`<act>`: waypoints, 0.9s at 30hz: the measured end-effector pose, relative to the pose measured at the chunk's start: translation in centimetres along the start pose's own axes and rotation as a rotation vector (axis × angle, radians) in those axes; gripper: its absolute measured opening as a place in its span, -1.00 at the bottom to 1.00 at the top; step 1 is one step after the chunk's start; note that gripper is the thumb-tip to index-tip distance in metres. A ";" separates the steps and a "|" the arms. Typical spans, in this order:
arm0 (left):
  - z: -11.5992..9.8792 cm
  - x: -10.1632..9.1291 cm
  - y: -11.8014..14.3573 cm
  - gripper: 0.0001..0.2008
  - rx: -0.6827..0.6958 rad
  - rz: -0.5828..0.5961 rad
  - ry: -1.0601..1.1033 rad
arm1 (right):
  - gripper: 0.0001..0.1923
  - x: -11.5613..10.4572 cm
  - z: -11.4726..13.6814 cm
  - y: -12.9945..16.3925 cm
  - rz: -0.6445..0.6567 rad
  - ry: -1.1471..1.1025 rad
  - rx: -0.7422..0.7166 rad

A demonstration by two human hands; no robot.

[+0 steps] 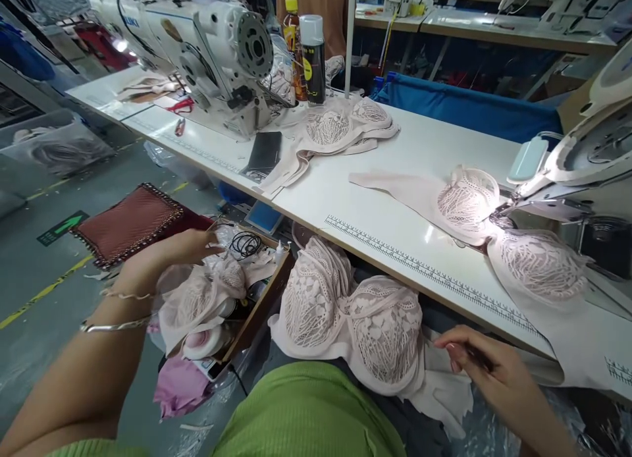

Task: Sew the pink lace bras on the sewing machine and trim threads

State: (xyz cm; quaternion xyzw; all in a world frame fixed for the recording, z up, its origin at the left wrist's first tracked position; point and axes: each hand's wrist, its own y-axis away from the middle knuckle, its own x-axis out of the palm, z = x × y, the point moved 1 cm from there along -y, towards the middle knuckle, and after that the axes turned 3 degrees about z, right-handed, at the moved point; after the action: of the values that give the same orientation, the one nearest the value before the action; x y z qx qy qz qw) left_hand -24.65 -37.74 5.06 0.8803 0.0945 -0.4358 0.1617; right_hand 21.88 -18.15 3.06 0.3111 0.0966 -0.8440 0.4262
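Your left hand (172,249) reaches into the open wooden box (257,305) beside your seat, and its fingertips are hidden behind the pale lace pieces (202,299) heaped there, so you cannot tell whether they are clenched or released. Two thin metal bangles circle that wrist. Your right hand (486,365) rests at the edge of the lace bra (350,319) lying across your lap, just under the desk (385,180) edge; its fingers are pinched together on something small and dark, too blurred to name.

The bra has two rounded cups of openwork floral lace over smooth blush fabric, with plain wings trailing off to the right. More of the same lie on the glossy white desk: a stack near the far sewing machine (207,49) and two under the near machine (582,161), which is cut off at the right edge. A printed ruler strip (424,269) runs along the desk front, its numbers too small to read. The far machine's blue lettering is blurred. A black spray can (313,58) with a yellow label stands behind it, text unreadable.
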 end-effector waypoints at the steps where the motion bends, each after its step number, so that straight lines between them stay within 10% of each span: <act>1: -1.7 -0.2 -1.3 -0.85 0.022 0.062 -0.010 | -0.62 -0.1 0.0 -0.1 0.005 0.007 -0.003; 6: -13.9 1.5 -9.8 -0.79 0.512 0.427 0.057 | -0.69 -1.7 0.1 -0.2 -0.028 0.059 -0.012; 12: -25.9 11.8 -18.4 -0.73 1.102 0.191 -0.282 | -0.71 -5.5 -0.3 -1.2 -0.187 0.225 -0.045; 17: -30.2 18.8 -22.7 -0.71 1.384 0.056 -0.544 | -0.83 -10.7 -4.0 -4.0 -0.484 0.527 0.088; 21: -32.0 19.2 -24.3 -0.80 1.355 0.097 -0.503 | -0.77 -14.3 -7.8 -7.4 -0.572 0.778 0.270; 27: -32.1 19.0 -25.7 -0.78 1.368 0.124 -0.487 | -0.76 -16.3 -10.9 -10.8 -0.374 0.926 0.344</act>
State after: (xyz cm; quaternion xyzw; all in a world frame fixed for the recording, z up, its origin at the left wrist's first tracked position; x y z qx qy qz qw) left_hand 2.55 -1.55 2.99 0.6661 -0.2878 -0.5711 -0.3838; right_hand 25.53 3.89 3.27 0.6942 0.1886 -0.6835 0.1238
